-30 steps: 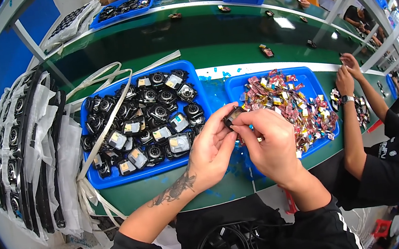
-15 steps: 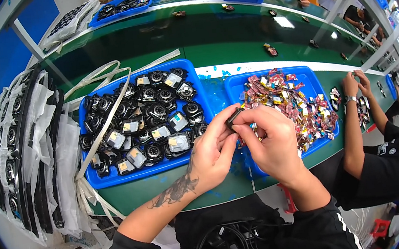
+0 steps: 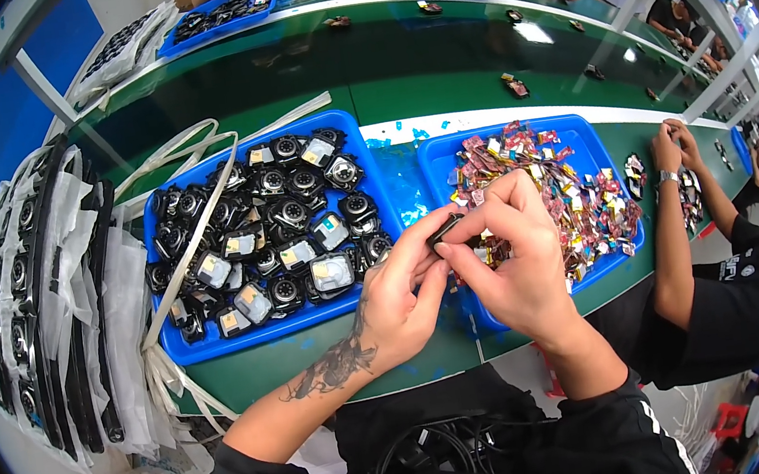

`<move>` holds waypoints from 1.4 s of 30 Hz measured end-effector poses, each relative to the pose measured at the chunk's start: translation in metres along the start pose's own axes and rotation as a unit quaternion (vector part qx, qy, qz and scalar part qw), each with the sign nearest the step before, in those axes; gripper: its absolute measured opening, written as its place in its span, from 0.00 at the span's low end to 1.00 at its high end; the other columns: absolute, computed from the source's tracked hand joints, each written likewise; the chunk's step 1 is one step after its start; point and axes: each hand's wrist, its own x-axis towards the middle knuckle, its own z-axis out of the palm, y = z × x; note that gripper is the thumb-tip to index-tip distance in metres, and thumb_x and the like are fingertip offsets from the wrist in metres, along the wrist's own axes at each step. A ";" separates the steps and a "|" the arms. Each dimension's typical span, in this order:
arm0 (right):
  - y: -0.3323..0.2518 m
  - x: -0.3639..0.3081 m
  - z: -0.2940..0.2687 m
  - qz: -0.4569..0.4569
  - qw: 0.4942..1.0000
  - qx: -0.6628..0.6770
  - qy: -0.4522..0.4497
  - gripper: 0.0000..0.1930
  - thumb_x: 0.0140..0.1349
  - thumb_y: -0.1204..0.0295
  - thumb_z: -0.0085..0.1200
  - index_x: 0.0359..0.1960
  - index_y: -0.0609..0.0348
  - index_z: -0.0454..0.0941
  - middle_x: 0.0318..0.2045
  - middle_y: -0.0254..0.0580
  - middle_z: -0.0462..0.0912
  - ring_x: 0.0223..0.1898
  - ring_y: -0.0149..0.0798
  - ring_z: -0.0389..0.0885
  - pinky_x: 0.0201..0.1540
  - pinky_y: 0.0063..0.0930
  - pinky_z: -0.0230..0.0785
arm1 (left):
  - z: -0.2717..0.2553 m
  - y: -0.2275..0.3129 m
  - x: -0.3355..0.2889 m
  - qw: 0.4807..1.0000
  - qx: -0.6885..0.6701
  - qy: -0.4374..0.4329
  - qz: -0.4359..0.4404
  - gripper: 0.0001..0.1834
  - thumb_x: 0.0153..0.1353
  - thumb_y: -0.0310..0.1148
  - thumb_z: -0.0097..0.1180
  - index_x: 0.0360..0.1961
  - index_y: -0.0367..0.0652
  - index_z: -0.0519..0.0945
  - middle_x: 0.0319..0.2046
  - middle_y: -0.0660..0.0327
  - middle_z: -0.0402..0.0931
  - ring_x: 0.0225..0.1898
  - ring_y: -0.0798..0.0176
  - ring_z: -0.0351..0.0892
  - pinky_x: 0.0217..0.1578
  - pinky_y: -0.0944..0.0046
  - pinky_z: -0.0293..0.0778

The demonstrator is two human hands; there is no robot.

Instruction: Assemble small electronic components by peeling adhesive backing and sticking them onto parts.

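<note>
Between my two hands is a small black part (image 3: 446, 228), apparently a smartwatch case, mostly covered by fingers. My left hand (image 3: 404, 305) grips it from the left side, fingers curled around its edge. The thumb and forefinger of my right hand (image 3: 521, 267) pinch its near end. Below and left of it sits a blue tray (image 3: 254, 336) heaped with black smartwatch cases (image 3: 290, 215), some showing round backs, others pale rectangular insides. Behind my right hand, a second blue tray (image 3: 589, 150) holds a pile of small pink, yellow and silver electronic parts (image 3: 522, 163).
Stacked black trays of watch cases (image 3: 19, 272) in white plastic stand at the left. White straps (image 3: 199, 231) lie across the left tray. A green conveyor (image 3: 284, 78) with scattered parts runs beyond. At the right, a co-worker's hands (image 3: 674, 144) work close to the tray.
The view has shifted slightly, so the trays and conveyor appear a little displaced. Both hands keep hold of the black part; my right fingers have changed their bend slightly around it.
</note>
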 end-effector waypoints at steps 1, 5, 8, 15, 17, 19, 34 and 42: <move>0.001 0.000 0.001 0.002 1.000 0.000 0.001 0.11 0.45 0.79 0.66 0.28 0.61 0.74 0.26 0.39 0.68 0.32 0.40 0.72 0.32 0.34 0.66 | -0.002 0.001 0.000 1.000 0.000 -0.002 -0.001 0.27 0.64 0.14 0.44 0.65 0.34 0.62 0.47 0.51 0.78 0.48 0.65 0.80 0.50 0.67 0.75; 0.011 -0.001 0.004 0.052 0.995 0.086 0.003 0.13 0.47 0.80 0.65 0.29 0.62 0.70 0.29 0.41 0.68 0.33 0.39 0.71 0.36 0.30 0.66 | -0.005 0.005 0.001 0.999 0.025 -0.024 0.005 0.26 0.65 0.15 0.44 0.65 0.34 0.62 0.49 0.51 0.77 0.48 0.64 0.80 0.50 0.67 0.75; 0.016 -0.004 0.009 0.113 0.967 0.223 0.039 0.13 0.51 0.80 0.64 0.34 0.62 0.71 0.33 0.39 0.71 0.38 0.34 0.75 0.42 0.27 0.70 | -0.002 0.009 0.006 0.997 -0.070 0.008 -0.021 0.28 0.65 0.15 0.44 0.67 0.34 0.59 0.52 0.50 0.75 0.51 0.63 0.77 0.54 0.66 0.71; 0.008 -0.029 -0.001 0.214 0.946 0.241 -0.032 0.13 0.57 0.82 0.61 0.44 0.67 0.77 0.38 0.42 0.83 0.39 0.30 0.83 0.43 0.25 0.78 | -0.003 0.014 0.009 0.981 -0.189 0.022 -0.047 0.28 0.66 0.17 0.45 0.66 0.36 0.57 0.55 0.50 0.71 0.57 0.64 0.72 0.59 0.65 0.67; 0.011 -0.030 -0.001 0.233 0.921 0.311 -0.006 0.09 0.59 0.82 0.59 0.41 0.68 0.79 0.37 0.42 0.83 0.39 0.30 0.83 0.43 0.23 0.78 | -0.006 0.010 0.008 0.987 -0.158 0.035 -0.020 0.25 0.65 0.16 0.46 0.63 0.37 0.66 0.53 0.49 0.73 0.54 0.63 0.75 0.55 0.64 0.70; 0.009 -0.028 -0.004 0.232 0.924 0.305 0.005 0.09 0.60 0.82 0.59 0.42 0.69 0.78 0.37 0.41 0.83 0.38 0.29 0.83 0.42 0.22 0.78 | -0.017 0.012 0.010 0.980 0.169 -0.019 0.106 0.21 0.61 0.14 0.49 0.55 0.39 0.77 0.51 0.48 0.75 0.50 0.59 0.79 0.48 0.64 0.75; 0.013 -0.033 -0.014 0.247 0.854 0.453 -0.071 0.10 0.61 0.81 0.57 0.42 0.64 0.72 0.38 0.35 0.76 0.40 0.23 0.75 0.40 0.17 0.72 | -0.020 0.012 0.009 0.984 -0.068 -0.065 -0.150 0.08 0.60 0.20 0.60 0.40 0.31 0.84 0.41 0.54 0.80 0.38 0.69 0.82 0.40 0.71 0.80; 0.018 -0.032 -0.001 0.219 0.933 0.285 0.008 0.18 0.56 0.83 0.62 0.45 0.62 0.67 0.31 0.35 0.79 0.31 0.23 0.77 0.33 0.14 0.69 | -0.010 0.016 0.009 0.986 -0.098 -0.045 -0.131 0.20 0.62 0.18 0.54 0.56 0.33 0.75 0.54 0.53 0.74 0.53 0.63 0.77 0.53 0.65 0.76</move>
